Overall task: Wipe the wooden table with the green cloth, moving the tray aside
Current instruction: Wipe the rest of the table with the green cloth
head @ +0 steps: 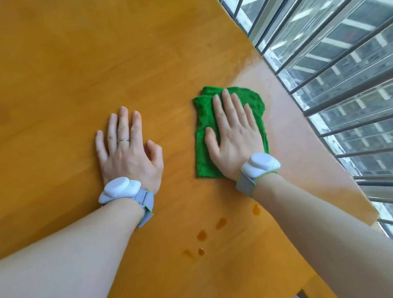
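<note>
The wooden table (79, 67) fills most of the view. A folded green cloth (205, 116) lies on it toward the right side. My right hand (235, 133) presses flat on the cloth, fingers spread and pointing away from me. My left hand (126, 147) rests palm down on the bare wood to the left of the cloth, holding nothing. Several small brown drops (221, 222) sit on the wood between my forearms, nearer to me than the cloth. No tray is in view.
A window with grey metal bars (340, 66) runs along the table's right edge. The wood beside the cloth near that edge shines as if wet (257, 66). White wrist devices sit on both wrists.
</note>
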`<state>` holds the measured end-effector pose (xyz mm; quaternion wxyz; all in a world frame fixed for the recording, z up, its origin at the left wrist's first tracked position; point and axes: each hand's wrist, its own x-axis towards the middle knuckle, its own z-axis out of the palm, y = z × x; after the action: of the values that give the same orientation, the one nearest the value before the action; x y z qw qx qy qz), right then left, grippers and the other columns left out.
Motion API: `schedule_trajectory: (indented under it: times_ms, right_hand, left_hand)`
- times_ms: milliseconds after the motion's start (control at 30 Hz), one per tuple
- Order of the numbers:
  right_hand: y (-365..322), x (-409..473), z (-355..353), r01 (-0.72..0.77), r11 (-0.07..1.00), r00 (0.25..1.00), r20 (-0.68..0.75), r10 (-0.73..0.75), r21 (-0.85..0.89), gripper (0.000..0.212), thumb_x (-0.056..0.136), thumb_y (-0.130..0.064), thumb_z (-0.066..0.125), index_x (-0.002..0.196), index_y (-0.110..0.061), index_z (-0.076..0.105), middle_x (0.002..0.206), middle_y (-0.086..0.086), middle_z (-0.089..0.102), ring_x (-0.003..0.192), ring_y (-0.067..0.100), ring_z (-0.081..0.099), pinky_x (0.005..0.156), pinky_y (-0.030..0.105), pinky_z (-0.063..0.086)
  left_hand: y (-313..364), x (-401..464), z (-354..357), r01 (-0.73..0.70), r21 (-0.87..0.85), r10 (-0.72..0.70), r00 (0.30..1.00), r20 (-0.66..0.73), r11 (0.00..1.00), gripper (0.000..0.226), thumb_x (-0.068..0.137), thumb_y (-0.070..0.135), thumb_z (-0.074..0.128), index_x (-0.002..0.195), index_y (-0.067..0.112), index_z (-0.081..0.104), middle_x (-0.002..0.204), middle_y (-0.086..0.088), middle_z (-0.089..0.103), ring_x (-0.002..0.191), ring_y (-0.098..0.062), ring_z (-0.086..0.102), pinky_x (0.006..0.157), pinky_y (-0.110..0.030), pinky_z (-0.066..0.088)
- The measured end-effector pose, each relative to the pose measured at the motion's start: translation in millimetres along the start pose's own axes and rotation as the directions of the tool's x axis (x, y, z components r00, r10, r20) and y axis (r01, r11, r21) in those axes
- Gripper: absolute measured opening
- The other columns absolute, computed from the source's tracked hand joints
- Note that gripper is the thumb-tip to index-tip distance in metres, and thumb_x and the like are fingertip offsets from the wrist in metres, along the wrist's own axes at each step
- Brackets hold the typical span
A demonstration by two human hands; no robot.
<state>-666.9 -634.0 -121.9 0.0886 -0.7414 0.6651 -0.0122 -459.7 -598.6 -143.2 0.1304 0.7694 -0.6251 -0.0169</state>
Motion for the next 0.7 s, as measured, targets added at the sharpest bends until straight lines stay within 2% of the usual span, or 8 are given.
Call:
schedule_trajectory:
  times_ms: [133,300,400,500,700]
  right_hand:
    - [5.2,-45.0,4.2,0.156,0.988,0.987,0.051,-0.156,-0.006,0.070,0.104,-0.049,0.033,0.166,-0.019,0.020,0.174,0.003,0.015,0.161,0.022,0.011,0.131,0.045,0.009]
    - [33.1,-23.8,-1.8,0.230,0.973,0.971,0.059,-0.230,0.011,0.069,0.103,-0.049,0.035,0.166,-0.024,0.022,0.174,0.001,0.017,0.161,0.021,0.014,0.132,0.042,0.009]
    - [59.1,19.8,-9.4,0.105,0.994,0.994,0.023,-0.105,-0.001,0.070,0.102,-0.053,0.029,0.166,-0.025,0.021,0.174,0.002,0.018,0.160,0.024,0.016,0.131,0.043,0.010]
    - [72.1,50.9,-15.0,-0.038,0.999,0.999,0.002,0.038,0.004,0.069,0.103,-0.052,0.026,0.167,-0.026,0.016,0.174,0.001,0.014,0.161,0.023,0.011,0.131,0.041,0.005]
    - [55.4,13.5,-11.5,-0.142,0.990,0.990,-0.011,0.142,0.013,0.071,0.103,-0.053,0.023,0.167,-0.022,0.016,0.174,0.003,0.012,0.161,0.022,0.009,0.132,0.044,0.005]
  left_hand:
    - [2.2,-0.6,-0.6,0.000,-0.004,0.000,1.000,-0.001,1.000,0.063,0.096,0.033,0.038,0.157,0.019,0.039,0.168,-0.003,0.029,0.156,-0.021,0.025,0.127,-0.050,0.017]
    - [2.1,-0.6,-0.2,0.003,0.001,-0.003,1.000,-0.005,1.000,0.062,0.096,0.032,0.038,0.157,0.020,0.040,0.168,-0.002,0.029,0.156,-0.020,0.025,0.127,-0.048,0.016]
    - [2.3,-0.5,0.1,0.005,0.006,-0.005,1.000,0.001,1.000,0.062,0.096,0.033,0.038,0.157,0.020,0.039,0.169,-0.001,0.028,0.157,-0.020,0.023,0.128,-0.048,0.015]
    - [4.6,0.6,-0.5,0.005,0.004,-0.005,1.000,0.004,1.000,0.063,0.096,0.033,0.037,0.157,0.020,0.039,0.168,-0.001,0.028,0.157,-0.019,0.023,0.128,-0.048,0.015]
    - [5.4,-2.1,-1.4,-0.001,-0.001,0.001,1.000,0.012,1.000,0.063,0.096,0.034,0.037,0.157,0.020,0.038,0.169,-0.001,0.028,0.157,-0.019,0.022,0.128,-0.049,0.015]
